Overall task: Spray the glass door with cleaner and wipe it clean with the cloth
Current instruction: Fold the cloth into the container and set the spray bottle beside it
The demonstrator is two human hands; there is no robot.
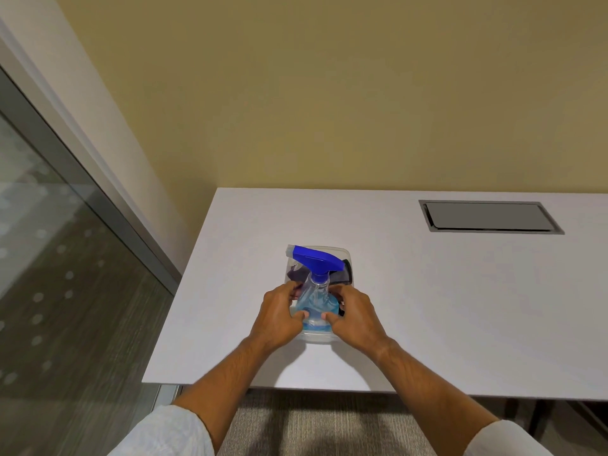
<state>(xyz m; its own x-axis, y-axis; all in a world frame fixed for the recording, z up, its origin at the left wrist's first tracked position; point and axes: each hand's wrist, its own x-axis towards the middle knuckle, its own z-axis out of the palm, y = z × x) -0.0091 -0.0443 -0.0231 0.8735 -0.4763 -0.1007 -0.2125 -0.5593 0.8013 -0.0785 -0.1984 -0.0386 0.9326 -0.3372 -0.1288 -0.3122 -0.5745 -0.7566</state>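
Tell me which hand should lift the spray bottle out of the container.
Probably the right hand: it curls round the spray bottle below the neck, opposite the leftward nozzle. The left hand can steady the clear container.

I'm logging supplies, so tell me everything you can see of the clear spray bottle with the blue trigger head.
The clear plastic spray bottle stands upright in a clear plastic tub on the white table. Blue trigger head, pale nozzle pointing left, blue liquid low inside. The left hand and right hand both grip its base.
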